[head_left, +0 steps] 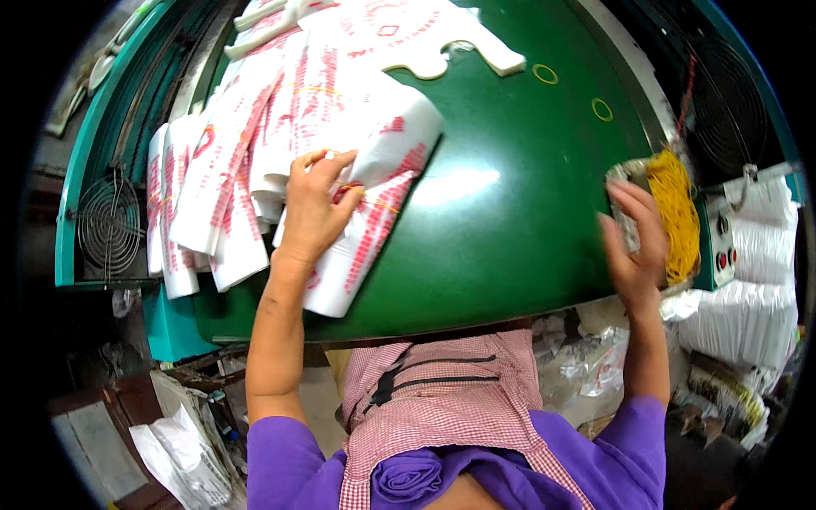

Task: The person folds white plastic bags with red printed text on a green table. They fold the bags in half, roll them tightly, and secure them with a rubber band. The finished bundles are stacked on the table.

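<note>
Bags (357, 161) are thin, floppy and slippery, so my left hand (313, 208) presses the banded stack flat while my right hand (636, 242) grabs at the yellow rubber bands (676, 217).

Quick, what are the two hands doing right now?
Left hand: fingers curled, pressing on a folded stack of plastic bags.
Right hand: open, reaching into the tub of yellow rubber bands.

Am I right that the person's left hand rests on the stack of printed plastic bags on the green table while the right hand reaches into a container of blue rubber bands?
Not quite. The rubber bands are yellow, not blue, as the head view shows. The rest holds: the left hand rests on the stack of printed plastic bags on the green table, and the right hand reaches into the container.
</note>
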`<action>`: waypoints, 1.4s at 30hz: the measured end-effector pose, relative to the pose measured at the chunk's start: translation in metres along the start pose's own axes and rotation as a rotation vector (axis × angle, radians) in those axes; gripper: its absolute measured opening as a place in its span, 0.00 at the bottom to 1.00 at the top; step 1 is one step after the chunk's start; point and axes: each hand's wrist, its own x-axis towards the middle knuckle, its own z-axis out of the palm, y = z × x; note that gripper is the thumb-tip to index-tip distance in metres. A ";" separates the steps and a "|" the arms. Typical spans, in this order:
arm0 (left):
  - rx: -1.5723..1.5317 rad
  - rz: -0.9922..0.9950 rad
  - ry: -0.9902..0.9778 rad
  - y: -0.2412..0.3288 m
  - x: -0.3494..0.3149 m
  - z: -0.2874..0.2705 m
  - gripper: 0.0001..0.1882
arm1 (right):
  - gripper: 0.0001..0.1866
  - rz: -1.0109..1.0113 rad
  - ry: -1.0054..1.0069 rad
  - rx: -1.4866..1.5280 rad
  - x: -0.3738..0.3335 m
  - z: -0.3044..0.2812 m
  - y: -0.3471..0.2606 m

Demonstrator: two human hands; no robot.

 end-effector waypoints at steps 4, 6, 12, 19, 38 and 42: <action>0.098 -0.060 0.066 -0.008 0.001 -0.005 0.45 | 0.27 -0.231 -0.180 -0.148 0.104 0.144 0.012; 0.031 -0.196 -0.100 -0.006 0.005 -0.008 0.47 | 0.28 -0.287 -0.120 -0.312 0.157 0.222 0.044; -0.111 -0.201 -0.151 0.007 -0.002 -0.015 0.42 | 0.10 -0.231 -0.315 -0.363 0.233 0.286 0.065; 0.093 -0.293 0.012 -0.032 0.072 0.031 0.35 | 0.10 0.001 -0.534 -0.196 0.219 0.206 0.111; -0.150 0.334 -0.064 -0.003 -0.069 0.005 0.25 | 0.13 -0.316 -0.786 0.083 0.037 0.109 -0.046; -0.065 0.483 -0.554 0.014 -0.113 0.005 0.39 | 0.18 -0.106 -0.766 0.355 -0.013 0.080 -0.050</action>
